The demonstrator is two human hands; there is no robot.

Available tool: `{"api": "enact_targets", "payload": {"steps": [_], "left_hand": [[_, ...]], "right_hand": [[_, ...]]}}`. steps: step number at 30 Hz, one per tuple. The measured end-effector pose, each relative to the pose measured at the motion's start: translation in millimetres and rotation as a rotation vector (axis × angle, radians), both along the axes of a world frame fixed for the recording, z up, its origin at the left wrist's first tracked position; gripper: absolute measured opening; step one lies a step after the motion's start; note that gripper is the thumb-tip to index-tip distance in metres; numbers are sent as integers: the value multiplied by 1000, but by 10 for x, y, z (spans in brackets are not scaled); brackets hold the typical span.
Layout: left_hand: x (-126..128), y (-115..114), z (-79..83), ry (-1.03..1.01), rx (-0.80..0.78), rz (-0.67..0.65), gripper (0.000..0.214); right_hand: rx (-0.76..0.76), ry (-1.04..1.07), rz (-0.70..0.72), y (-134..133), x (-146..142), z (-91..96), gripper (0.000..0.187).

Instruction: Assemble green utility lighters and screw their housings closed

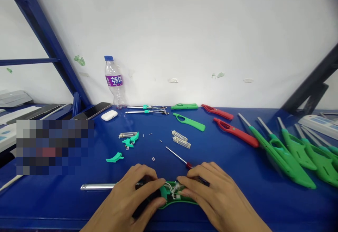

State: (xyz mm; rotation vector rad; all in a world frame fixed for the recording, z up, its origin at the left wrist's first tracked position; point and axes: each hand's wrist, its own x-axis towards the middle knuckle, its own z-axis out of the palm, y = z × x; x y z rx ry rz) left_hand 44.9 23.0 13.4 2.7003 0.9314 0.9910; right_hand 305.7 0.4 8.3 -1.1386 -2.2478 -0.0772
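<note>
In the head view, the left hand point(139, 189) and right hand point(212, 188) pinch the open green case point(173, 203) at six o'clock, maybe to keep it still. The screwdriver point(182, 160) lies at its twelve o'clock, probably for easy reach.

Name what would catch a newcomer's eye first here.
Probably the opened green lighter, white wires exposed, between the left hand and right hand near the front edge of the blue table. Then the bright green lighters lying at the right, beside two red casings. Towards the back left, a clear purple-labelled bottle stands out.
</note>
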Motion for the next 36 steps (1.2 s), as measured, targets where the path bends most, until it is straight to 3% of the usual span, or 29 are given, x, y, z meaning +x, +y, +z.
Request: {"api": "enact_targets", "payload": {"steps": [10, 16, 22, 27, 36], "left_hand": [[-2, -13, -13, 15, -138, -31, 23], [-6, -9, -28, 21, -105, -25, 24], [-15, -15, -23, 42, -57, -49, 28], [1, -24, -10, 68, 2, -37, 25], [-22, -14, -20, 102, -91, -22, 26]], "right_hand": [[-66, 28, -4, -58, -18, -5, 33], [-71, 43, -9, -86, -27, 11, 23], [-70, 12, -43, -98, -35, -33, 26], [17, 18, -76, -99, -51, -49, 29], [-79, 58, -62, -91, -60, 24, 17]]}}
